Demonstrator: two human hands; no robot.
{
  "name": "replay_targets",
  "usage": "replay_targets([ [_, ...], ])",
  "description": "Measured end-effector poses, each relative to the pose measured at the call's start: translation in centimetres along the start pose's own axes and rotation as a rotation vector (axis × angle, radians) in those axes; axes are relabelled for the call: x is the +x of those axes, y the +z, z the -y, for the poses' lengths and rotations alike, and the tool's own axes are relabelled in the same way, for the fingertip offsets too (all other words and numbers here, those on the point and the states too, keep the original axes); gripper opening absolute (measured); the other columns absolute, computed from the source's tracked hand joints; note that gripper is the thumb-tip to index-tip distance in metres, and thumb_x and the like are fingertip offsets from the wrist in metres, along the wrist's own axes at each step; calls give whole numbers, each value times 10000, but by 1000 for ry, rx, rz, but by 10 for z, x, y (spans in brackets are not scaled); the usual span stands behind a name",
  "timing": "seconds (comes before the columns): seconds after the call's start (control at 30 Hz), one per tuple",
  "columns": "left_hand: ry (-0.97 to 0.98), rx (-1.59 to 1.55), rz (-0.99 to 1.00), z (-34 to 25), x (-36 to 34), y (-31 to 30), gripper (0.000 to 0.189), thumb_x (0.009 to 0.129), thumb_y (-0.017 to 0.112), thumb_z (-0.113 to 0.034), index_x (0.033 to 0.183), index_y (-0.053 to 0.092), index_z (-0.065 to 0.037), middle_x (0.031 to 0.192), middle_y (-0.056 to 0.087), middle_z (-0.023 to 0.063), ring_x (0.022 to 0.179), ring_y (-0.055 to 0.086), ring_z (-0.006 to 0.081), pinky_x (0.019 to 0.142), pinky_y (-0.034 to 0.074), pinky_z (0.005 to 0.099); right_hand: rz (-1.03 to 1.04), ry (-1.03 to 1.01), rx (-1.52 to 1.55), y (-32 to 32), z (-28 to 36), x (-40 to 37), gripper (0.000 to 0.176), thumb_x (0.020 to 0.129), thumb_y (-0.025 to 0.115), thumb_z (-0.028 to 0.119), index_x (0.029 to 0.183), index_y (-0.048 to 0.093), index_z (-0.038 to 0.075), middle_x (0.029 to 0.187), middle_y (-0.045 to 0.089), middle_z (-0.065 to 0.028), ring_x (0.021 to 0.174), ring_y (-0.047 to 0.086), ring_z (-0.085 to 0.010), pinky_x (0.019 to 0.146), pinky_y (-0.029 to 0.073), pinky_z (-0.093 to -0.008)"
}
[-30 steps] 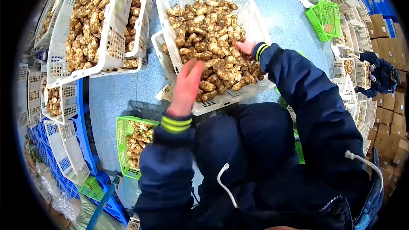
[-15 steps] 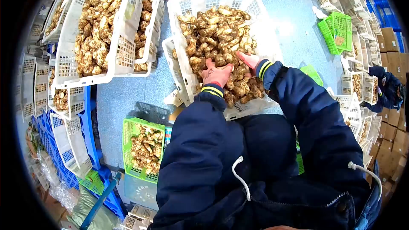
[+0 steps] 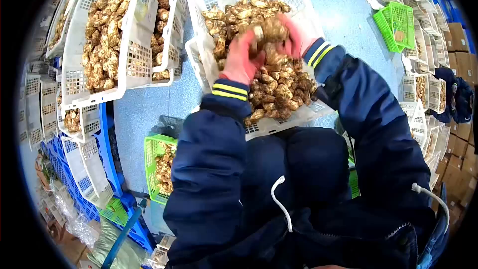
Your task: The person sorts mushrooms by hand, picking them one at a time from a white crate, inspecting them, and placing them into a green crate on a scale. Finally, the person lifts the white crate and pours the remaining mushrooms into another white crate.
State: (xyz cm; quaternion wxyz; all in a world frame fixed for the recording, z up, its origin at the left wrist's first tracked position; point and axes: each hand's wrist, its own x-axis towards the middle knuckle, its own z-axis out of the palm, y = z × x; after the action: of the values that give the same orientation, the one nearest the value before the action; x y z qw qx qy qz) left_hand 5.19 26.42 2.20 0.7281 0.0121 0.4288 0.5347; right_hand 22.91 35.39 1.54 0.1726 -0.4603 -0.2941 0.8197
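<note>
A white plastic crate [image 3: 311,5] full of brown and cream mushrooms [image 3: 279,92], which look like matsutake, lies in front of my knees. Just above the pile, a clump of mushrooms [image 3: 271,31] is scooped up between my two hands and slightly blurred. My left hand [image 3: 241,61] curls around the clump from the left. From the right, my right hand [image 3: 299,36] closes on it, its fingertips partly hidden behind the mushrooms. Both hands have a pink-red look.
Large white crates of mushrooms [image 3: 124,77] stand at the left, on blue pallets [image 3: 107,144]. A green basket of mushrooms [image 3: 149,169] sits beside my left sleeve. Stacked green baskets [image 3: 388,35] lie on the blue floor [image 3: 343,0] at the right. Another person [image 3: 455,94] is at the far right.
Both hands have risen from the pile and moved up in the view, now with mushrooms gathered between them. Earlier they were pressed onto the mushrooms. The view has shifted slightly.
</note>
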Motion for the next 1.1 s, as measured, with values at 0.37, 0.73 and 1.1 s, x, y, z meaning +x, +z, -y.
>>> replay_targets([
  [0.37,243,-150,120,-40,-84,-64,354,898,445,-300,1128,453,-32,1086,528,138,993,509,256,877,411,378,-42,-74,-1237,26,-27,-24,319,855,476,334,977,569,54,798,617,-82,775,584,-201,701,480,-323],
  [0.73,175,-72,19,25,-165,-113,377,899,445,-271,1176,438,-16,1130,526,128,995,533,226,820,446,325,-39,-292,-857,18,-50,-20,514,749,480,42,1245,369,-35,977,590,-140,829,597,-250,754,479,-329],
  [1.1,186,37,204,28,-208,-24,344,873,526,-222,1153,488,-26,1052,566,77,917,558,179,754,477,291,218,-605,-305,133,-21,-159,596,739,535,-33,1293,317,5,1214,462,-126,1046,498,-172,907,379,-275],
])
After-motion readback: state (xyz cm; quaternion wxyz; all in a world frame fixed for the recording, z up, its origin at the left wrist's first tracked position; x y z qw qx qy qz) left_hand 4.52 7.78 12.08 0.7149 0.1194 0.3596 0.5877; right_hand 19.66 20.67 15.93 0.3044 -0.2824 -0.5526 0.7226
